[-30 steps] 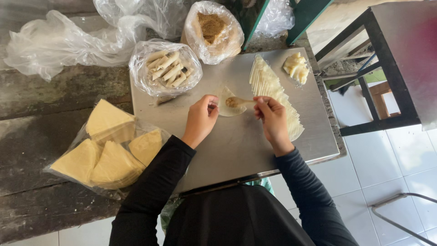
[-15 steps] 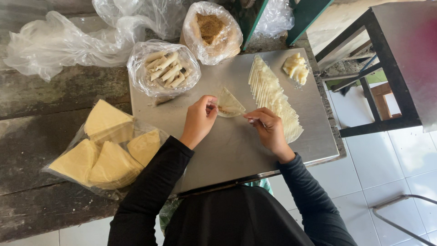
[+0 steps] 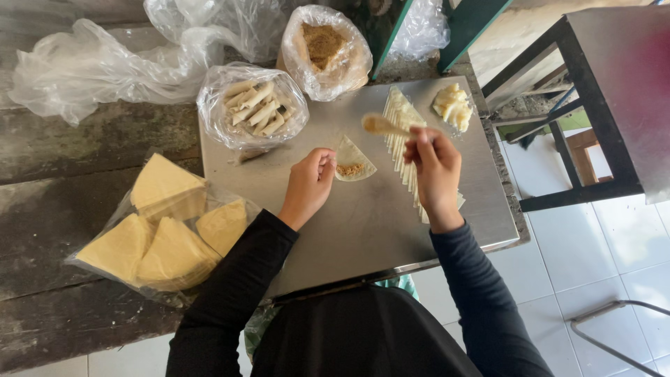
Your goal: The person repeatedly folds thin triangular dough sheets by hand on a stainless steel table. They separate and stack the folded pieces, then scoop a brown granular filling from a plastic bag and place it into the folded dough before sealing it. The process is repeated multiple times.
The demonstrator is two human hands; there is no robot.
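In the head view, the left hand (image 3: 309, 185) rests on the metal tray (image 3: 363, 230), its fingertips curled down and pinching the left edge of a small triangular pastry wrapper (image 3: 353, 162). This wrapper lies flat on the tray, near its middle, with a little heap of brown crumbly filling (image 3: 350, 169) on it. The right hand (image 3: 434, 167) is raised just to the right of it, fingers closed around the handle of a small spoon (image 3: 382, 125), whose bowl points left, above the wrapper.

The wrapper looks very thin, light and soft. I judge that it tears easily and will flop if lifted by one corner, so it is better taken at the edge or corner with fingertips, away from the filling. The filling looks loose and dry and may spill if the sheet tilts.

Just beside the right hand there is a fanned row of wrappers (image 3: 401, 126), and a pale lump of dough or paste (image 3: 452, 106) at the far right corner. Beyond are a bag of finished rolls (image 3: 255, 108), a bag of brown filling (image 3: 324, 45), and, on the wooden bench at left, a bag of stacked triangular sheets (image 3: 164, 230).
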